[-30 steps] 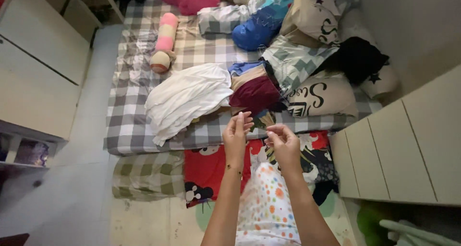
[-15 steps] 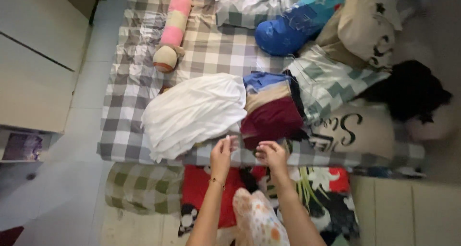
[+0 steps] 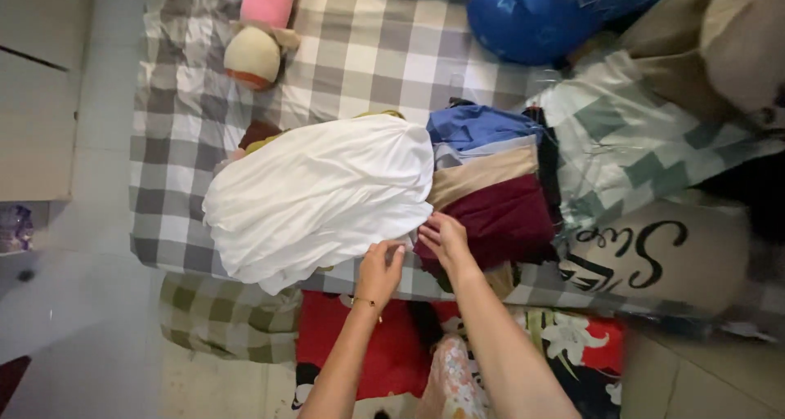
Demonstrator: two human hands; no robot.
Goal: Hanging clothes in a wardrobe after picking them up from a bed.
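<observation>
A crumpled white cloth (image 3: 323, 194) lies in a heap on the grey checked mattress (image 3: 176, 141). Beside it on the right is a stack of folded clothes: blue (image 3: 478, 126), beige (image 3: 482, 174) and maroon (image 3: 499, 219). My left hand (image 3: 381, 268) rests at the lower edge of the white cloth, fingers loosely curled, a thin bracelet on the wrist. My right hand (image 3: 441, 239) touches the near corner of the maroon garment, where it meets the white cloth. Whether either hand pinches fabric is unclear.
A pink and cream bolster toy (image 3: 257, 35) lies at the top left. A blue cushion (image 3: 531, 14) and patterned pillows (image 3: 646, 247) crowd the right. A red cartoon blanket (image 3: 360, 337) and a green checked cloth (image 3: 225, 317) lie on the floor below. A pale cabinet (image 3: 37, 92) stands left.
The view has closed in on the mattress. Both hands moved forward from in front of my body to the clothes, the left to the white cloth, the right to the maroon garment.
</observation>
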